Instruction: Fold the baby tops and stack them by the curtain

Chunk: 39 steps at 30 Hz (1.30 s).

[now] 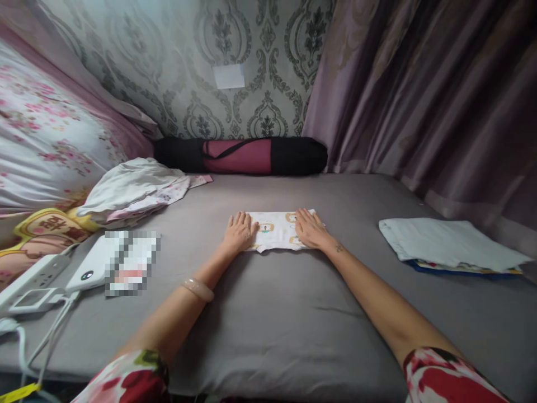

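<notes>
A small white piece of clothing (276, 232) with orange-brown printed figures lies folded flat on the grey sheet (268, 313), in the middle of the head view. My left hand (240, 232) rests palm down over its left end, fingers stretched forward. Over the right end lies my right hand (311, 228), also flat, with its fingers extended. Both hands press on the cloth without gripping it. The kind of garment is hard to tell while it is folded.
On the right sits a folded pale cloth stack (451, 240) with a blue edge beneath. Left are crumpled clothes (136, 184), a white device (94, 263), a power strip (36, 280) with cables, and a yellow printed pillow (52, 229). A black and maroon roll bag (239, 155) lines the wall.
</notes>
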Each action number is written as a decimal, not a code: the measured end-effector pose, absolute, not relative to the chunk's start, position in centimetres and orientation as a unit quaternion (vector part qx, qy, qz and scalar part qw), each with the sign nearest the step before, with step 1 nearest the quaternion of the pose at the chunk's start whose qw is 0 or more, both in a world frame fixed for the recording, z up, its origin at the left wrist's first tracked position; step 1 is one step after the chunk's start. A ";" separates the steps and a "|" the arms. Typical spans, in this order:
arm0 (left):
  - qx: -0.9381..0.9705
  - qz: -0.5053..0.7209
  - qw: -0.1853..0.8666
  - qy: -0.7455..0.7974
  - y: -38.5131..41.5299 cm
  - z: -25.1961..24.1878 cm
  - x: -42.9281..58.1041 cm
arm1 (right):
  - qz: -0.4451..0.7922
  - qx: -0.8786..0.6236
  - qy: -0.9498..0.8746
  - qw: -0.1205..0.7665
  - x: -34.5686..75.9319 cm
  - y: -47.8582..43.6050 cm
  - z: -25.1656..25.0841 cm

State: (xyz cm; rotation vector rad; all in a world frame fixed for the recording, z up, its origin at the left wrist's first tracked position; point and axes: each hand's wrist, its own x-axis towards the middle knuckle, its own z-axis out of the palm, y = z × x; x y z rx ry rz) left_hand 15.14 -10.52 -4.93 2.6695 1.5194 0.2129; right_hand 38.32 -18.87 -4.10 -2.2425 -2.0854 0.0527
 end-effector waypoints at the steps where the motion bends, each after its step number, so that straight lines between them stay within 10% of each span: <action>1: 0.864 0.064 0.041 0.498 -10.4 -5.1 15.0 | 0.023 -0.735 -0.677 0.034 38.5 -18.9 -4.3; 39: 0.860 0.147 0.082 0.483 -10.8 -5.9 10.9 | 0.024 -0.758 -0.651 0.022 39.4 -18.3 -4.3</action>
